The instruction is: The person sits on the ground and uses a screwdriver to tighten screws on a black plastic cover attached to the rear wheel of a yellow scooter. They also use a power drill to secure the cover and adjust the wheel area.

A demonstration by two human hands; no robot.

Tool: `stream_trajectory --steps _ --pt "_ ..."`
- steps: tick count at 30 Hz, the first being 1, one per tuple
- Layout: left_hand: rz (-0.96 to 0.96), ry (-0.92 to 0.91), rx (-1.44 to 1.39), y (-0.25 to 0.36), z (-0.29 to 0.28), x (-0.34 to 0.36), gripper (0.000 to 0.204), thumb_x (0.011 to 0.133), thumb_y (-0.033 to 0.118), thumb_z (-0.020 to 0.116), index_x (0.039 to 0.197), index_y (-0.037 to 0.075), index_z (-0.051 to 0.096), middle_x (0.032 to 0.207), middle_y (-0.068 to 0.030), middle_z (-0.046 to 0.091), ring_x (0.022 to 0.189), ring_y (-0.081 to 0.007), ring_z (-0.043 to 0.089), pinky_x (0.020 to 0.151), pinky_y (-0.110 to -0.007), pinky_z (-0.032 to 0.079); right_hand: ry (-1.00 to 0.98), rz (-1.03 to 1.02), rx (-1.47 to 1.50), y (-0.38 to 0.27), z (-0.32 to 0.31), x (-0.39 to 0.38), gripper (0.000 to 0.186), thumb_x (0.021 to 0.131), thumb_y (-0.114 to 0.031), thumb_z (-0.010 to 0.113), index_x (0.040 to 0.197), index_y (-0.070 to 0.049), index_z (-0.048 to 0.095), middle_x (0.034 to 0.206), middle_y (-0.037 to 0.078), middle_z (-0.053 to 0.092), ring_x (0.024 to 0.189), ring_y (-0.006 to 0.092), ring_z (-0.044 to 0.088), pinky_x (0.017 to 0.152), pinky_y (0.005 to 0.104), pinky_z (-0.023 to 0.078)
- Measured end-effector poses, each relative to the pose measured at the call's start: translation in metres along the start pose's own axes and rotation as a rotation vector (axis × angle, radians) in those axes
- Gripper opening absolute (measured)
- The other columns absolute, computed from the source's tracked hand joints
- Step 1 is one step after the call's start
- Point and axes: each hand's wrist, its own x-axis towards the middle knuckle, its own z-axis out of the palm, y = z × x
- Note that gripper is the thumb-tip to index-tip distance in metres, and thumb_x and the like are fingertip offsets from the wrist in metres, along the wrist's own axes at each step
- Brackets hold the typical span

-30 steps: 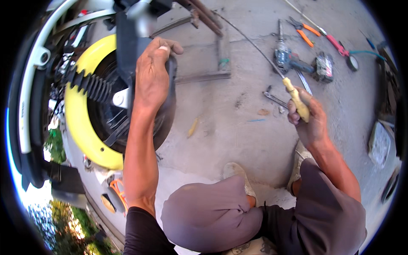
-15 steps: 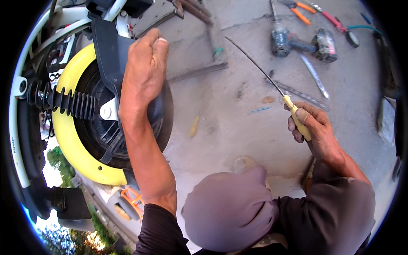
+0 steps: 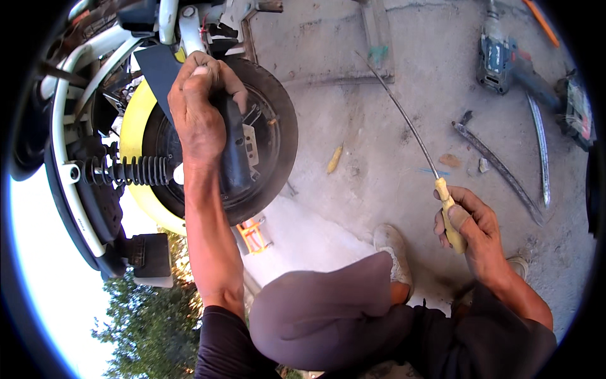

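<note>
My left hand [image 3: 203, 110] is closed, fingers curled by the upper edge of a dark plastic guard [image 3: 151, 72] near a white metal bracket [image 3: 190, 33]; what its fingertips grip is hidden. Just below it are the black tyre [image 3: 278, 139] and yellow rim cover [image 3: 136, 120] of a scooter wheel, beside a coiled black shock absorber [image 3: 136, 169]. My right hand [image 3: 470, 224] grips a long, thin-shafted screwdriver [image 3: 451, 211] by its pale yellow handle, with the bare shaft angled up and left over the concrete floor.
On the floor [image 3: 341, 189] lie a drill [image 3: 495, 60], orange-handled pliers [image 3: 543, 22], two long metal levers [image 3: 492, 165], a small yellow piece [image 3: 334, 158] and an orange object [image 3: 251, 235]. A metal frame [image 3: 379, 57] is beyond the wheel. The white scooter frame [image 3: 69, 164] fills the left.
The view has shifted toward the scooter. My left hand now sits lower against the white bracket area, its fingers bent over. My right hand still holds the screwdriver and appears lower in the picture.
</note>
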Motion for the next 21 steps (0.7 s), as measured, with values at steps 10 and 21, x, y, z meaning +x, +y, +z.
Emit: stream_trajectory --steps 10,21 --pt "-0.106 -0.174 0.339 0.013 0.006 0.007 0.031 0.107 0.026 0.041 0.084 0.007 0.05 0.06 -0.0017 0.05 0.053 -0.0084 0.041 0.051 -0.027 0.033 0.023 0.071 0.034 -0.008 -0.027 -0.012 0.042 0.107 -0.026 0.056 0.139 0.002 0.058 0.09 0.005 0.065 0.076 0.0102 0.056 0.07 0.027 0.045" --pt "0.028 -0.057 0.114 0.004 -0.002 0.016 0.031 0.107 0.026 0.031 0.085 0.007 0.042 0.052 -0.011 0.047 0.045 -0.0175 0.043 0.051 -0.029 0.033 0.047 0.008 -0.01 -0.006 -0.023 -0.019 0.045 0.106 -0.03 0.056 0.137 0.003 0.06 0.086 0.004 0.065 0.074 0.0091 0.056 0.067 0.0264 0.044"
